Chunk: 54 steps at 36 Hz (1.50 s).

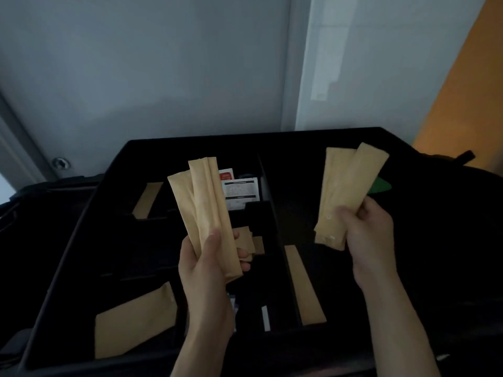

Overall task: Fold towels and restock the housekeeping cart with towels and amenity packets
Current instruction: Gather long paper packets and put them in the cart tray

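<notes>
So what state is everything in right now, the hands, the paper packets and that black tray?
Left hand: gripping a bundle of tan packets, held upright above the tray.
Right hand: pinching a second fan of tan packets.
Black organizer tray: open-topped, divided into compartments.
Long single packet: lying flat in a compartment.
Wide tan packet: leaning in the near-left compartment.
White printed sachets: sitting in a far compartment.
</notes>
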Each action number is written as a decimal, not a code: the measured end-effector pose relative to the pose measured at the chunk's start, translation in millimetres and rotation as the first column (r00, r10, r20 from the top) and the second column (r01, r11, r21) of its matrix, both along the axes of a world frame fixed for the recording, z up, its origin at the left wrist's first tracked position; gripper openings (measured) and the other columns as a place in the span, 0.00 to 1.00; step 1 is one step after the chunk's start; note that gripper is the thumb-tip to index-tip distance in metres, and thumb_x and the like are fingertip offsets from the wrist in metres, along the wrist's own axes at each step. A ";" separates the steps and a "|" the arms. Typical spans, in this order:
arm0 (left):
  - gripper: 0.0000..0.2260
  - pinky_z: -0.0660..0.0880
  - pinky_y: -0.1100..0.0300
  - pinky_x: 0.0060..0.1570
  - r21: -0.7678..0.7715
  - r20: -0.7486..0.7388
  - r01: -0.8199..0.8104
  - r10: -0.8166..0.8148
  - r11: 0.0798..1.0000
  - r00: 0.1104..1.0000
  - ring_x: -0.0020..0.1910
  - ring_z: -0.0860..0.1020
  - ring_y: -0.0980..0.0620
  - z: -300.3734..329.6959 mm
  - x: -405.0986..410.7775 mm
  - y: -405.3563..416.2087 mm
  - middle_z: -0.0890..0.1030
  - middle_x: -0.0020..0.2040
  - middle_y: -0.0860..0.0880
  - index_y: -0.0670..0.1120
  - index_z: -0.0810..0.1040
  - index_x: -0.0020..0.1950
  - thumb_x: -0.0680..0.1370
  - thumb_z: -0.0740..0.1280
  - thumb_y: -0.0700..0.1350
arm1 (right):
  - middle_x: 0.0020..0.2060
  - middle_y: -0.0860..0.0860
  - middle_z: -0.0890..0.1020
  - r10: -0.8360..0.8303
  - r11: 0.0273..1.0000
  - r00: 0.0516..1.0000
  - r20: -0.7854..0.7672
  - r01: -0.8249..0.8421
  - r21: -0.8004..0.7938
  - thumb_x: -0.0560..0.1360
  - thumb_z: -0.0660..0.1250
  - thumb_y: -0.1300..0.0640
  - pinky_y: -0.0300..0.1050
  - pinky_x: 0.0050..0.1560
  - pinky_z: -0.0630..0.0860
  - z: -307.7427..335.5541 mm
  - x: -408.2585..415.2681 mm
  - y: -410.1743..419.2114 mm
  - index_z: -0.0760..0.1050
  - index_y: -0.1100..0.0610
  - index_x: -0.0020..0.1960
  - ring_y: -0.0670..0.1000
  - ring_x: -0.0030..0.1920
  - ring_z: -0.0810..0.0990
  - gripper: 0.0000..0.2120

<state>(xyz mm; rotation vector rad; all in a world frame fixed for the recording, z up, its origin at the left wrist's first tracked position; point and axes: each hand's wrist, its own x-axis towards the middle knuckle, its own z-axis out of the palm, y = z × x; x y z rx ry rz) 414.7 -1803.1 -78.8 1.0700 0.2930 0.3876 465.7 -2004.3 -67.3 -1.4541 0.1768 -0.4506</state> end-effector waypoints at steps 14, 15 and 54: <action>0.11 0.78 0.59 0.30 -0.011 -0.106 0.139 -0.139 0.990 0.985 0.31 0.81 0.48 -9.3 3.8 -66.2 0.85 0.44 0.41 0.43 0.76 0.62 0.82 0.65 0.45 | 0.55 0.43 0.81 0.379 0.636 0.716 -0.587 -0.662 -0.396 0.74 0.71 0.56 0.40 0.52 0.80 -42.5 -10.7 -10.8 0.68 0.47 0.69 0.41 0.54 0.80 0.26; 0.11 0.78 0.59 0.30 -0.013 -0.105 0.137 -0.137 0.991 0.985 0.31 0.81 0.48 -8.9 4.3 -68.3 0.85 0.44 0.41 0.43 0.76 0.62 0.82 0.65 0.45 | 0.56 0.44 0.81 0.381 0.600 0.700 -0.604 -0.684 -0.415 0.75 0.71 0.56 0.42 0.54 0.80 -43.6 -10.9 -10.4 0.69 0.47 0.70 0.42 0.54 0.80 0.25; 0.11 0.79 0.58 0.31 0.007 -0.122 0.023 -0.022 1.000 0.992 0.33 0.82 0.49 -12.2 -3.0 -77.7 0.85 0.46 0.41 0.44 0.76 0.63 0.82 0.65 0.44 | 0.57 0.50 0.69 0.315 0.310 0.673 -0.669 -0.739 -0.598 0.74 0.73 0.49 0.43 0.48 0.73 -50.9 9.2 -6.8 0.68 0.47 0.66 0.50 0.54 0.75 0.24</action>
